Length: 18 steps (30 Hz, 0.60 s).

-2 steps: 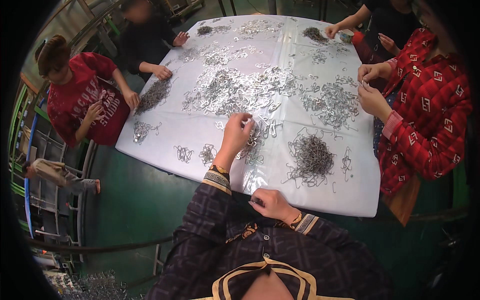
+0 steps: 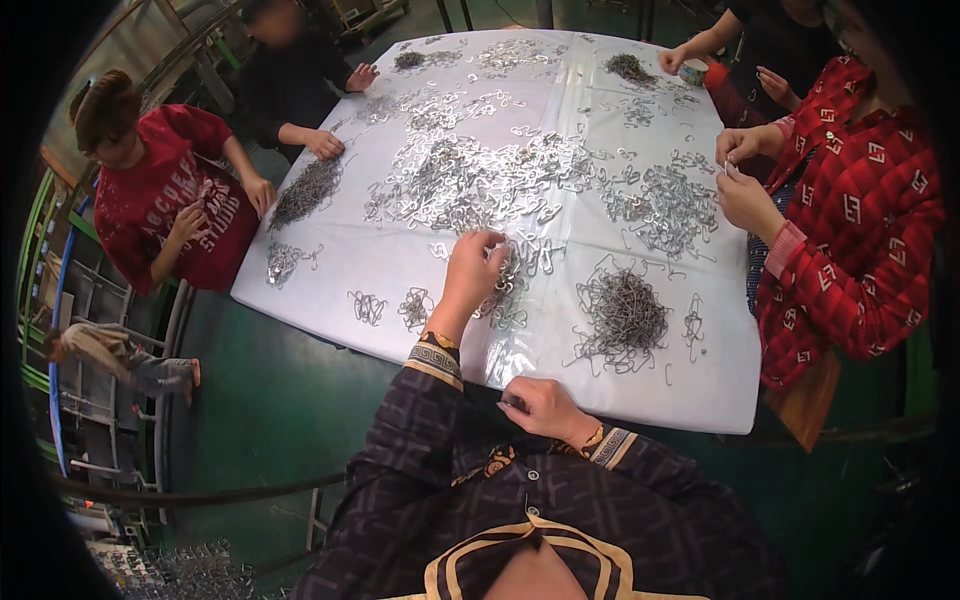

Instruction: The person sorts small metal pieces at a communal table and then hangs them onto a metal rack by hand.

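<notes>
My left hand (image 2: 473, 272) is over the near edge of a small pile of shiny metal pieces (image 2: 508, 290), its fingers curled in a loose pinch. What lies between those fingertips is too small to tell. At the table's near edge my right hand (image 2: 547, 408) is closed, thumb against the bent fingers, around something I cannot make out. Just beyond the left hand spreads a large heap of flat, silvery metal hooks (image 2: 470, 175). Right of it sits a darker heap of thin wire hooks (image 2: 625, 312).
The white-covered table (image 2: 540, 375) also bears small wire clusters (image 2: 368, 308), a dark wire pile (image 2: 305, 195) at left and a loose metal heap (image 2: 665, 210) at right. Co-workers' hands (image 2: 750, 195) work around its sides. A cup (image 2: 692, 72) stands at the far right.
My left hand has drawn very slightly nearer to me. My right hand has not moved. At the far right, a co-worker's hand has shifted a little toward the cup.
</notes>
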Each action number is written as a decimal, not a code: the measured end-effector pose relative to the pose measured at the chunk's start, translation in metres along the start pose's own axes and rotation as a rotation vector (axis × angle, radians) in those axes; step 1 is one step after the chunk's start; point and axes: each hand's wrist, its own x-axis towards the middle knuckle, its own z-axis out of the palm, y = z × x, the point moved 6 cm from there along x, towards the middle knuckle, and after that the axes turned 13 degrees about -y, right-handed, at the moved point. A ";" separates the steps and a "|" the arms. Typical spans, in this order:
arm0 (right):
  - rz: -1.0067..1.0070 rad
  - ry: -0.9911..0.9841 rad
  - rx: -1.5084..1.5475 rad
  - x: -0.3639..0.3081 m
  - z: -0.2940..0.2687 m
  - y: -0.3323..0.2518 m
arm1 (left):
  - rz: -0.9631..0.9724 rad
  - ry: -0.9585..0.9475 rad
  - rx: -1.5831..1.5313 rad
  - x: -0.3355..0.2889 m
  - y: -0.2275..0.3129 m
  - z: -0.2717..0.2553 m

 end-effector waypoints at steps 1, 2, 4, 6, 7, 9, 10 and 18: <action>-0.002 -0.002 -0.004 0.000 0.001 0.001 | 0.078 0.018 0.184 -0.006 -0.001 0.005; -0.006 -0.002 -0.011 0.000 0.001 0.002 | 0.159 0.037 0.368 -0.012 0.007 0.007; -0.002 -0.002 -0.018 -0.001 0.000 0.002 | 0.149 0.015 0.379 -0.021 0.010 0.016; 0.001 -0.009 -0.013 0.001 0.001 0.001 | 0.103 -0.018 0.311 -0.023 0.003 0.018; -0.003 -0.012 -0.005 0.001 0.001 0.001 | 0.066 -0.042 0.234 -0.021 -0.010 0.021; -0.008 -0.013 0.010 0.001 0.002 0.002 | 0.000 -0.029 0.099 -0.017 -0.017 0.016; -0.016 -0.009 0.004 0.002 0.002 0.001 | -0.031 0.010 0.043 -0.016 -0.020 0.012; -0.010 0.009 -0.002 -0.001 -0.001 0.002 | -0.315 0.040 -0.040 -0.003 0.006 -0.024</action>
